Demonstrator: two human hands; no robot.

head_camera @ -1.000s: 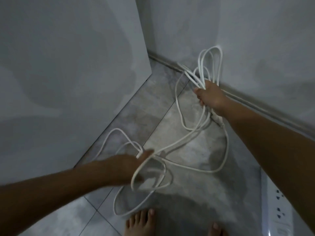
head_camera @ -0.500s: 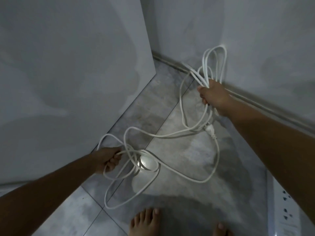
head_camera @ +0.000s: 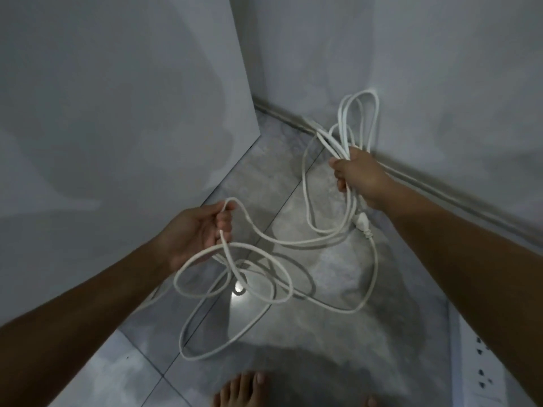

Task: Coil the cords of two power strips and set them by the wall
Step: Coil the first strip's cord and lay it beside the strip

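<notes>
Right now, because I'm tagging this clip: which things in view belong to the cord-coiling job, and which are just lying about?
Job: white cord, gripped in loops by the right hand and pinched by the left hand; plug; power strip; wall.
Not part of it: floor tiles; grey panel at left; bare feet.

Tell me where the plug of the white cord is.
In the head view, the white moulded plug hangs right of centre, just below the right hand, which grips the bundled white cord loops by the grey wall.
</notes>
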